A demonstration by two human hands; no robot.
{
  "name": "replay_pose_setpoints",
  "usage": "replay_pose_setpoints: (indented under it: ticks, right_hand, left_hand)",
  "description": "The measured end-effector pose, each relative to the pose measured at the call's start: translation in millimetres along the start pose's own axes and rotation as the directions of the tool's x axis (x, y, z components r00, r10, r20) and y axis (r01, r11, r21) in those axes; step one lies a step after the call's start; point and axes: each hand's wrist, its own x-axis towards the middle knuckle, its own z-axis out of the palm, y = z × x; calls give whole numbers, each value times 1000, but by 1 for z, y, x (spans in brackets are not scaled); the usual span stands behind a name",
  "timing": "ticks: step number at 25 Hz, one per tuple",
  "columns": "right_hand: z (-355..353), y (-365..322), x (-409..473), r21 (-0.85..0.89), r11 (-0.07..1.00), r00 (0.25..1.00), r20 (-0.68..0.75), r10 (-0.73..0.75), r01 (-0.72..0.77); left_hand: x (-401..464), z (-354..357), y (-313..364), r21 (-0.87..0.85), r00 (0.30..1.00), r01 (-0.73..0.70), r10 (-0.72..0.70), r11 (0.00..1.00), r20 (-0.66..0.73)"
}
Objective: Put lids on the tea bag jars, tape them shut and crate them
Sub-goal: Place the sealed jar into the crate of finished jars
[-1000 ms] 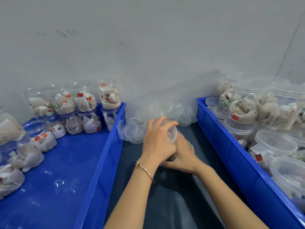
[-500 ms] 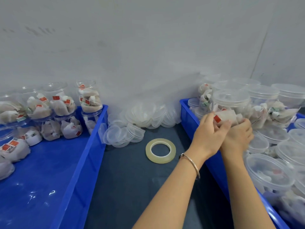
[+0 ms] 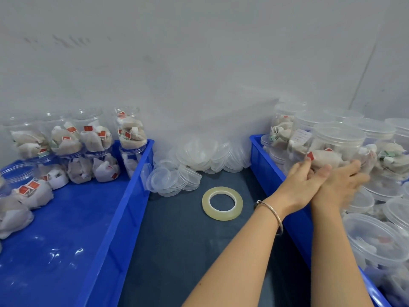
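In the left crate point(image 3: 106, 218) stand open jars point(image 3: 130, 129) of tea bags awaiting lids point(image 3: 199, 156); tape point(image 3: 222, 203) lies on the worktop point(image 3: 177, 251). Over the right crate point(image 3: 265, 165), the left hand point(image 3: 298, 185) and right hand point(image 3: 340, 182), fingers straight, press a lidded jar point(image 3: 332, 147). Best seated upright among its neighbours, let go gently. Red tags unreadable.
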Motion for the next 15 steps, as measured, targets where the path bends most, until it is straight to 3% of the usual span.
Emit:
replay_pose_setpoints:
  ticks: [3,7,12,15]
  right_hand:
    - [-3,-1,2,-6,1000,1000,16,8,-8]
    - [-8,0,-11,8,999,998,-46,-33,33]
    - [2,-28,-61,242,901,924,-223,-310,361]
    - [28,-57,-118,410,794,874,-13,-486,449]
  left_hand:
    - [-11,-7,-6,13,999,16,-17,1000,32]
    - [-22,-37,-22,20,990,112,-109,994,-94]
    - [-50,-87,-33,-75,907,122,-142,990,-395]
    - [-79,-125,-42,-77,811,142,-161,987,-563]
